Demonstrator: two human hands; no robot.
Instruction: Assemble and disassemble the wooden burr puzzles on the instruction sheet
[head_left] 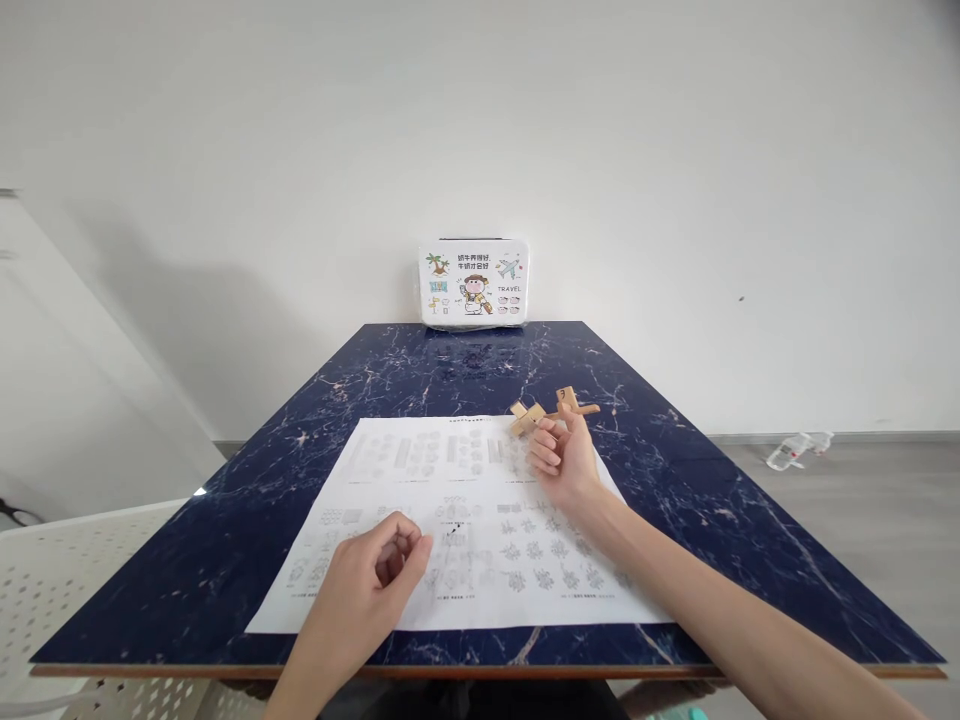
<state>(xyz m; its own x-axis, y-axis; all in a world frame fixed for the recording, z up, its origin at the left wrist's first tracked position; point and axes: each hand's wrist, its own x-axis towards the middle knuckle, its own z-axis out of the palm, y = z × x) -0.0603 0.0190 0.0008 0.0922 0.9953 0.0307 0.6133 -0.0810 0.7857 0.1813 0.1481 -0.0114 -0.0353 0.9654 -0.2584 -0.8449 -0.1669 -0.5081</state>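
A wooden puzzle of crossed notched blocks [551, 408] sits at the far right corner of a white instruction sheet [450, 520] printed with grey diagrams. My right hand [564, 458] rests just below it, fingers curled, thumb and fingertips touching the blocks. My left hand [369, 578] lies on the sheet's near left part, fingers loosely curled into a pinch with nothing visible in them.
The sheet lies on a dark blue marble-patterned table [225, 540]. A white box with cartoon travel pictures [473, 283] stands at the far edge against the wall. A white perforated chair [67, 570] is at the left. A clear plastic bottle [796, 450] lies on the floor right.
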